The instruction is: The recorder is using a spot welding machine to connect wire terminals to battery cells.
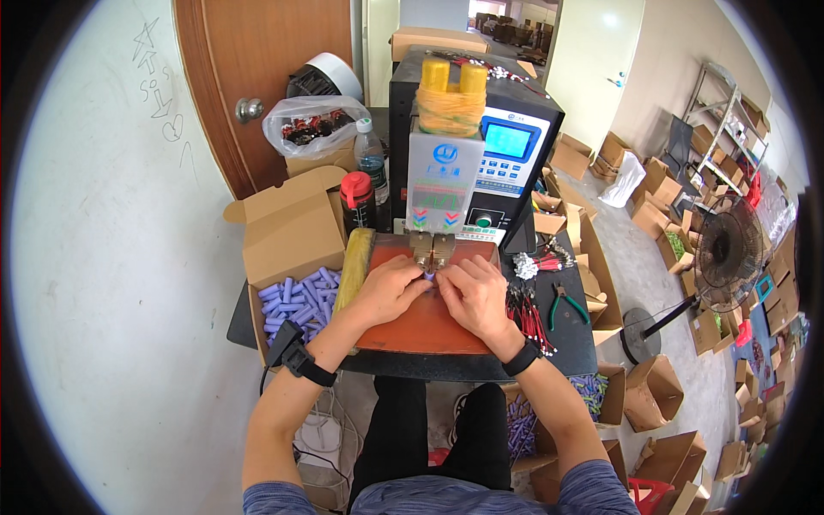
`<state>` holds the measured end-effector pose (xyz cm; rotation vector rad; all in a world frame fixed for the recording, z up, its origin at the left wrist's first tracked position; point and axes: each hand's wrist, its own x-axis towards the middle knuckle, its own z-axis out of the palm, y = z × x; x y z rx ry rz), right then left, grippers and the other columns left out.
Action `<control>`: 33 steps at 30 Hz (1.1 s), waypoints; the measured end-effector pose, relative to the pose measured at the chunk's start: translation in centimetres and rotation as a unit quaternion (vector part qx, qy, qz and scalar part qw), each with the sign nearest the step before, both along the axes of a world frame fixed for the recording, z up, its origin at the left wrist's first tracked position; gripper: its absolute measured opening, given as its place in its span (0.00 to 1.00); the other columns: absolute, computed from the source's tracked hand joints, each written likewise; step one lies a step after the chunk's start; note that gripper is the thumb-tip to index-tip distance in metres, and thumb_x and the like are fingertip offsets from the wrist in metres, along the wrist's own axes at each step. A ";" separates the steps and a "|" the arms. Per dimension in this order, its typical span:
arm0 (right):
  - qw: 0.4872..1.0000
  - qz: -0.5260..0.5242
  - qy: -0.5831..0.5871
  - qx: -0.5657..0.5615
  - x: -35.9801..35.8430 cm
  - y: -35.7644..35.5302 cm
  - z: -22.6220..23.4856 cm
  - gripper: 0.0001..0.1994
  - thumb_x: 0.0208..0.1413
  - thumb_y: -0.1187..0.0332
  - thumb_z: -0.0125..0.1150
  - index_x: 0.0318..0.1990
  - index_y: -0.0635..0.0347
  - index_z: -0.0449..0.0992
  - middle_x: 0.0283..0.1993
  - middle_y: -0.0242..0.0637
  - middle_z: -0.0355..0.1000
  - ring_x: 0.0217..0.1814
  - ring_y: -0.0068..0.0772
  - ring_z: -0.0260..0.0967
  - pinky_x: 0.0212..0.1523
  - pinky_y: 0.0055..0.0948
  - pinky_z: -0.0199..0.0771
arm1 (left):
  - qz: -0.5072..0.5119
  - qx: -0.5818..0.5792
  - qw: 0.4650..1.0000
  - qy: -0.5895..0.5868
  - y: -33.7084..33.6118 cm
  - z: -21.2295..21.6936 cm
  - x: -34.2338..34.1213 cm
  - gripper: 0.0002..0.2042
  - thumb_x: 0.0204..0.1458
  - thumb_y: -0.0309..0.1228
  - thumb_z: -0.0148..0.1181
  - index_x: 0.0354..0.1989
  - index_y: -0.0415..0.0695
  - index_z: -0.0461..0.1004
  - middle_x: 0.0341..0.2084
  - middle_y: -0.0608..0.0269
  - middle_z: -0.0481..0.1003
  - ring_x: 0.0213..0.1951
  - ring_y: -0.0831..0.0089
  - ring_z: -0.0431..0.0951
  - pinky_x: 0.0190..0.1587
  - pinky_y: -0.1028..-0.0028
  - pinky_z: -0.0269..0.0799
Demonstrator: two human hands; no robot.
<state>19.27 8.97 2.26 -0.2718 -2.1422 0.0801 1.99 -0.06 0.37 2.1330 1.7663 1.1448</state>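
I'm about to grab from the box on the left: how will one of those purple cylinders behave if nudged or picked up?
A purple cylinder will probably roll if nudged on a flat surface, given its round sides. It is likely stiff, since those in the cardboard box look straight. Neighbours may shift too, as they lie jumbled together.

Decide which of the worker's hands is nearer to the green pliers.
Right. The right hand is left of the pliers, with wires between; the left hand is farther left.

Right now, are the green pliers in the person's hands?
No, the green pliers lie on the black table, apart from the left hand and right hand.
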 end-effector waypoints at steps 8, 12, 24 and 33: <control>1.000 -0.007 -0.005 0.003 0.1 0.0 0.0 0.03 0.45 0.72 0.64 0.28 0.56 0.75 0.23 0.33 0.66 0.28 0.38 0.66 0.29 0.36 0.65 | -0.002 0.042 0.999 0.000 0.4 -0.4 0.1 0.10 0.53 0.30 0.57 0.42 0.40 0.74 0.38 0.51 0.74 0.44 0.51 0.72 0.47 0.60 0.68; 1.000 0.004 -0.001 0.001 0.0 0.0 0.0 0.04 0.45 0.72 0.64 0.29 0.56 0.75 0.23 0.34 0.67 0.28 0.39 0.66 0.29 0.37 0.65 | -0.003 0.074 0.997 -0.009 0.3 -0.3 0.2 0.09 0.53 0.30 0.57 0.38 0.39 0.74 0.34 0.52 0.74 0.40 0.52 0.72 0.43 0.59 0.68; 0.995 0.034 0.046 -0.083 0.3 0.1 -0.1 0.04 0.46 0.77 0.64 0.31 0.59 0.77 0.36 0.38 0.70 0.32 0.40 0.72 0.31 0.34 0.73 | -0.016 0.002 0.999 -0.030 -2.0 1.1 -0.4 0.08 0.53 0.27 0.58 0.41 0.40 0.75 0.36 0.54 0.76 0.40 0.60 0.76 0.42 0.67 0.70; 0.995 0.040 0.024 -0.084 -0.2 0.0 -0.3 0.04 0.51 0.74 0.62 0.35 0.59 0.76 0.37 0.38 0.71 0.32 0.42 0.73 0.30 0.33 0.73 | 0.262 -0.152 0.953 0.003 -13.8 -2.5 -10.8 0.18 0.43 0.34 0.66 0.41 0.38 0.73 0.35 0.49 0.75 0.38 0.55 0.77 0.43 0.64 0.72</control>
